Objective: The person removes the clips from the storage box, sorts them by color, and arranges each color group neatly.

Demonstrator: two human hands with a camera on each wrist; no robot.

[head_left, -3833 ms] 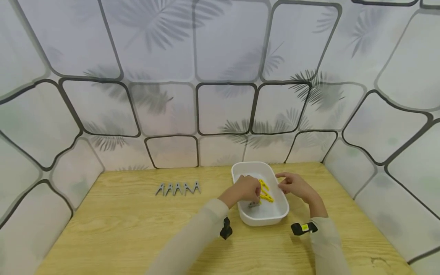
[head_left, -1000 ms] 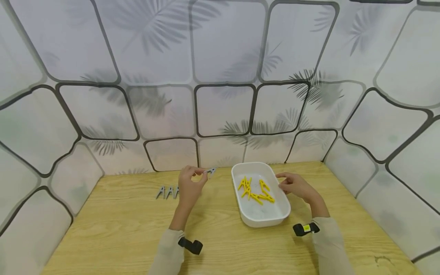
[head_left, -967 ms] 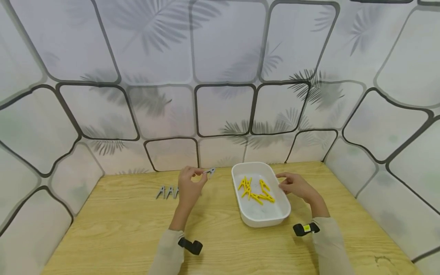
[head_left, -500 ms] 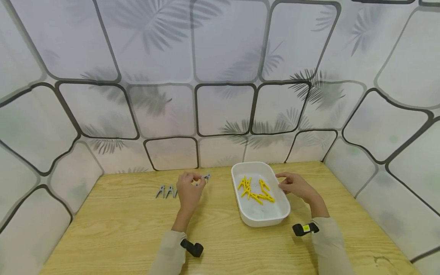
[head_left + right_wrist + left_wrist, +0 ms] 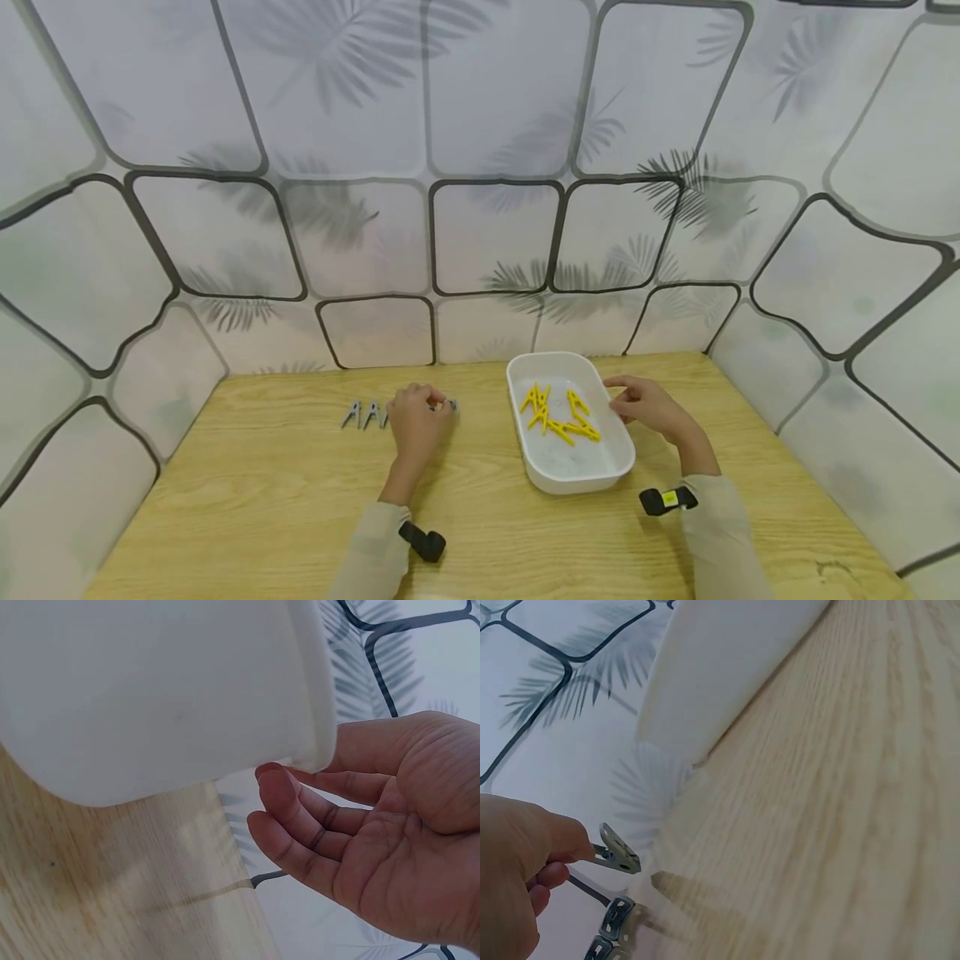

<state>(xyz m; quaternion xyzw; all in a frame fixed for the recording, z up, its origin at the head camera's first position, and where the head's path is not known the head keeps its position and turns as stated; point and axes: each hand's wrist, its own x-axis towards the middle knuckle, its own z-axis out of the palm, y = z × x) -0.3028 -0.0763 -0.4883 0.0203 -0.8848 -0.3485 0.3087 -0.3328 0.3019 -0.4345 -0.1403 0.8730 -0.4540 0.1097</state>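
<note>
My left hand (image 5: pixel 420 421) pinches a grey clothespin (image 5: pixel 619 851) between thumb and fingers, low over the table at the right end of a row of grey clothespins (image 5: pixel 372 412). Part of that row is hidden behind the hand; in the left wrist view more grey clothespins (image 5: pixel 615 919) stand near the held one. At the right, my right hand (image 5: pixel 645 406) grips the right rim of a white plastic tub (image 5: pixel 572 486), thumb over the edge and fingers outside under it in the right wrist view. Several yellow clothespins (image 5: pixel 560 429) lie jumbled inside the tub.
The wooden table (image 5: pixel 285 500) meets a patterned cloth wall (image 5: pixel 375 250) at the back and both sides. Each wrist wears a small black camera, one on the left wrist (image 5: pixel 423 542) and one on the right (image 5: pixel 667 500).
Seconds ago my left hand was inside the tub. Since then it has brought out a grey clothespin and lowered it toward the row's right end. The right hand stays at the rim.
</note>
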